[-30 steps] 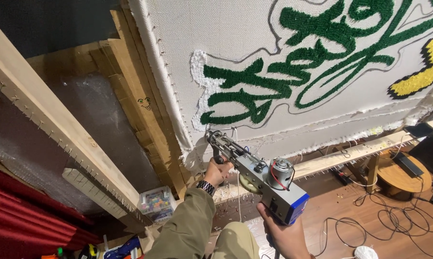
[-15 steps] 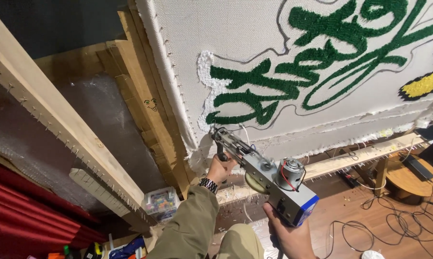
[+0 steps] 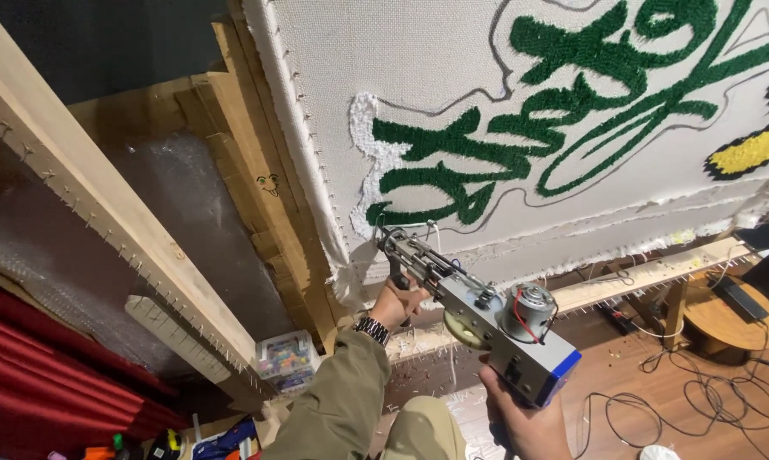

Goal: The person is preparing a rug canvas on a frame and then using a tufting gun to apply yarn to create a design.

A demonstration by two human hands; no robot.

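Note:
A grey tufting gun [image 3: 478,319] with a blue rear end and a small motor on top points its needle at the lower left of a white cloth [image 3: 452,94] stretched on a wooden frame [image 3: 256,196]. Green tufted shapes [image 3: 452,170] with a white tufted edge and a yellow patch [image 3: 755,149] fill the cloth. My left hand [image 3: 399,302], with a wristwatch and an olive sleeve, grips the gun's front handle. My right hand [image 3: 529,422] holds the rear grip from below.
A second wooden frame beam [image 3: 103,213] with nails runs diagonally at left, red fabric [image 3: 43,375] under it. A clear box of small coloured items [image 3: 286,362] sits on the floor. Cables [image 3: 699,400] and a round wooden stool [image 3: 729,319] lie at right.
The view has shifted closer to the cloth's lower left. The gun's needle has stayed near the lower end of the green shape, with both hands keeping their grips.

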